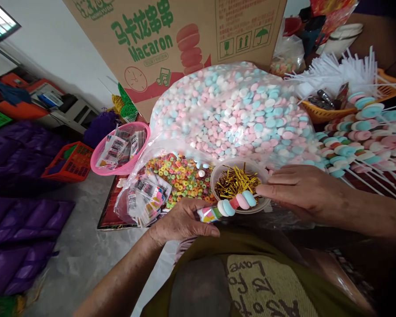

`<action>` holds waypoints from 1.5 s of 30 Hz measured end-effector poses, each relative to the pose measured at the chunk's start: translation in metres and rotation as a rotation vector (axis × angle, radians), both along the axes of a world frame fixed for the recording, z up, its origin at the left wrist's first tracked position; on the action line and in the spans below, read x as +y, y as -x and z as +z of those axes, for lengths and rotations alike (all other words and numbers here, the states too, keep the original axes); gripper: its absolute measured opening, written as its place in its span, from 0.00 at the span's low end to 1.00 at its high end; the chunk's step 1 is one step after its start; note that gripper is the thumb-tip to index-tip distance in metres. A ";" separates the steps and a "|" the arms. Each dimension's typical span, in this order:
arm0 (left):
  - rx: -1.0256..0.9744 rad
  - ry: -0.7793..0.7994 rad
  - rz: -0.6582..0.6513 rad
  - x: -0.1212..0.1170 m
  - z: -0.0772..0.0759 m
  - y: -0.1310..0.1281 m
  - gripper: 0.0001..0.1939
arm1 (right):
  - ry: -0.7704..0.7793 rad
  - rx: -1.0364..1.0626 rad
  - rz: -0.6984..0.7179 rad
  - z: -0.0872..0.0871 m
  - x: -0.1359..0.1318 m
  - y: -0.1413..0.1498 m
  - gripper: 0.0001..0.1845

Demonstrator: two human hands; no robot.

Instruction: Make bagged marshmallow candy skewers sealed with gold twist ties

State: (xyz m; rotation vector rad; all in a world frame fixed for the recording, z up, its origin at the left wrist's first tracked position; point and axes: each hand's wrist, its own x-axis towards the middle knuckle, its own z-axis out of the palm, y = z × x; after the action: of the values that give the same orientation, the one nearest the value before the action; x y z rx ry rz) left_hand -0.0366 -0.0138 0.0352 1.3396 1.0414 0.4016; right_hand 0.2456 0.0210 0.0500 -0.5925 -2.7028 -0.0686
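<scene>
A marshmallow skewer point(242, 201), with pink, blue and white marshmallows and coloured rings, lies across the space between my two hands. My left hand point(188, 220) is closed around a small printed wrapper point(207, 215) at the skewer's left end; how far the candy sits inside it is hidden. At the other end, fingers of my right hand point(303, 191) pinch the short white stick just past a blue marshmallow. Directly behind the skewer stands a clear round tub point(218, 169) of gold twist ties point(236, 180). More printed wrappers point(147, 198) lie left of my left hand.
A large bag of pastel marshmallows point(231, 110) fills the middle, before a cardboard box point(145, 48). Ring candies point(185, 176) lie in front. A pink basket point(95, 165) holds packets. At right are finished skewers point(366, 136) and a yellow basket point(326, 115) with white sticks point(343, 70).
</scene>
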 end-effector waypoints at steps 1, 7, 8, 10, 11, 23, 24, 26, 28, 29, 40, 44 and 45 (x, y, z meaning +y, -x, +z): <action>0.003 0.030 0.004 0.001 0.002 -0.001 0.15 | -0.070 0.039 0.004 0.002 -0.001 0.000 0.14; -0.003 0.141 -0.017 0.005 0.014 -0.005 0.12 | -0.291 0.030 0.025 0.002 -0.006 0.001 0.13; -0.006 0.161 -0.028 0.005 0.015 -0.006 0.12 | -0.312 0.012 0.034 0.002 -0.007 0.001 0.13; 0.031 0.177 -0.050 0.007 0.016 -0.005 0.13 | -0.345 -0.037 0.044 0.004 -0.010 0.000 0.14; 0.061 0.173 -0.058 0.007 0.016 -0.005 0.14 | -0.356 -0.067 0.045 0.005 -0.012 0.000 0.14; 0.153 0.179 -0.193 0.004 0.015 -0.005 0.18 | -0.424 -0.028 -0.028 0.000 -0.014 -0.001 0.14; 0.146 0.162 -0.222 0.005 0.017 -0.005 0.18 | -0.420 -0.021 -0.022 0.000 -0.011 0.000 0.14; 0.123 0.123 -0.290 0.007 0.021 -0.004 0.19 | -0.406 0.012 -0.001 0.001 -0.004 0.001 0.14; 0.108 0.113 -0.319 0.009 0.023 -0.003 0.19 | -0.407 0.035 0.017 0.003 0.000 0.002 0.13; 0.111 0.126 -0.305 0.010 0.024 -0.003 0.19 | -0.415 0.033 0.023 0.005 0.000 0.003 0.13; 0.092 0.194 -0.036 0.005 0.009 -0.005 0.18 | -0.329 -0.018 -0.042 -0.002 -0.027 0.017 0.16; 0.200 -0.018 -0.121 0.009 0.012 -0.009 0.17 | -0.165 0.002 -0.030 -0.010 -0.026 0.020 0.14; 0.230 -0.074 -0.162 0.011 0.013 -0.010 0.17 | -0.132 0.001 -0.023 -0.011 -0.026 0.021 0.14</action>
State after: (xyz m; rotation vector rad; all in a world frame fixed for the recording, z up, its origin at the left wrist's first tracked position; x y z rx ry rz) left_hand -0.0264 -0.0025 0.0484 1.5513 1.1053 0.1690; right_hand 0.2246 -0.0048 0.0388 -0.5832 -2.6657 -0.2512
